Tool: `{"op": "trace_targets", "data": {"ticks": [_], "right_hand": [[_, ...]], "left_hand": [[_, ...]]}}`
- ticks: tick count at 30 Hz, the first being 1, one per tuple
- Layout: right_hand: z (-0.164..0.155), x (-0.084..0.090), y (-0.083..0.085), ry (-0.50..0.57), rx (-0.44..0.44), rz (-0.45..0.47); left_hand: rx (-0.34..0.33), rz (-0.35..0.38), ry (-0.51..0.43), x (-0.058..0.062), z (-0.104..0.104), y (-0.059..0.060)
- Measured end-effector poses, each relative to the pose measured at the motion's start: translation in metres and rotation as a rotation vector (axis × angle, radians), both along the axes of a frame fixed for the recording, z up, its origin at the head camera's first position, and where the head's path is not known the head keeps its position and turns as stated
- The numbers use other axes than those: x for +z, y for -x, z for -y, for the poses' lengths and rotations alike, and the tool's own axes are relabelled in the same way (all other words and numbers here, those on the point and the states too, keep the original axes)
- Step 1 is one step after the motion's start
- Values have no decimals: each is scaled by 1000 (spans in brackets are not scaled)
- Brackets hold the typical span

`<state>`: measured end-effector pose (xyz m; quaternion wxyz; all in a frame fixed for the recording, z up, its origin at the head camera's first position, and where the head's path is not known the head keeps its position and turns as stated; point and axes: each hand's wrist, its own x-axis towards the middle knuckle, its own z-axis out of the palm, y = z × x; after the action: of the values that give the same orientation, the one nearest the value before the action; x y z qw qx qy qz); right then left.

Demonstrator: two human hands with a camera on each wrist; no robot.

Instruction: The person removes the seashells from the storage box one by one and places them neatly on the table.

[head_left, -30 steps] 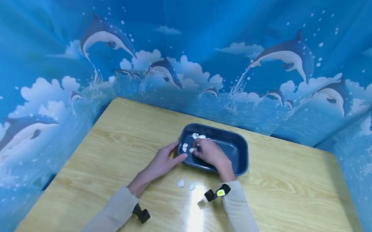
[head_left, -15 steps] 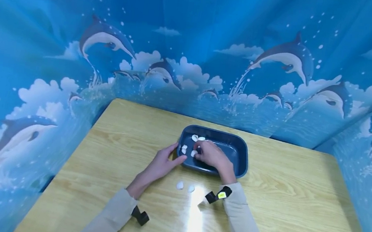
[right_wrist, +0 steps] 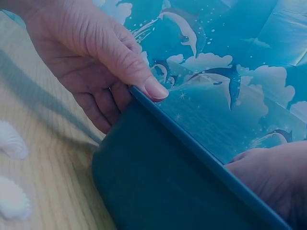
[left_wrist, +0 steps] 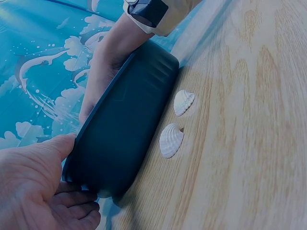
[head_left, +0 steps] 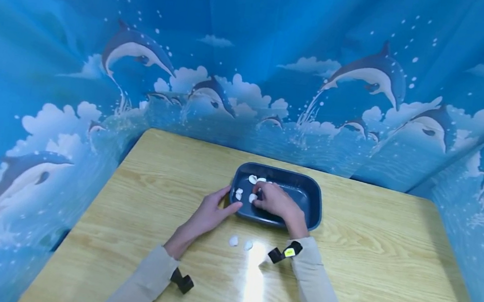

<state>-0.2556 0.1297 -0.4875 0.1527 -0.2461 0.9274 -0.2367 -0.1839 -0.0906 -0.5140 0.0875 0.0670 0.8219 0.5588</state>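
Observation:
A dark blue tray point(head_left: 305, 191) sits on the wooden table. My left hand point(head_left: 209, 213) grips its near-left corner, thumb point(right_wrist: 156, 88) on the rim and fingers against the outer wall point(left_wrist: 124, 134). My right hand point(head_left: 276, 201) reaches down inside the tray with curled fingers, whose tips pinch a white shell point(head_left: 253, 197). More white shells point(head_left: 253, 178) lie in the tray's left end. Two further shells point(head_left: 233, 241) point(left_wrist: 171, 140) lie on the table just in front of the tray, between my forearms.
The table point(head_left: 381, 269) is boxed in by a blue dolphin-print curtain point(head_left: 251, 71) at the back and both sides. A bright glare streak point(head_left: 254, 283) crosses the tabletop near the front. Black wrist straps point(head_left: 182, 281) sit on both sleeves.
Almost nothing differs. My right hand's fingers have shifted slightly over the shell inside the tray, and my left hand keeps its hold on the corner.

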Motion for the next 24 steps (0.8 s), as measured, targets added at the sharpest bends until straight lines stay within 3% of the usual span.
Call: {"op": "trace_targets", "data": {"ticks": [14, 24], "right_hand": [[-1, 1, 0, 20, -38, 53], [-5, 4, -4, -19, -29, 35]], "left_hand": [[11, 8, 3, 0, 1, -1], [7, -3, -7, -1, -1, -1]]}}
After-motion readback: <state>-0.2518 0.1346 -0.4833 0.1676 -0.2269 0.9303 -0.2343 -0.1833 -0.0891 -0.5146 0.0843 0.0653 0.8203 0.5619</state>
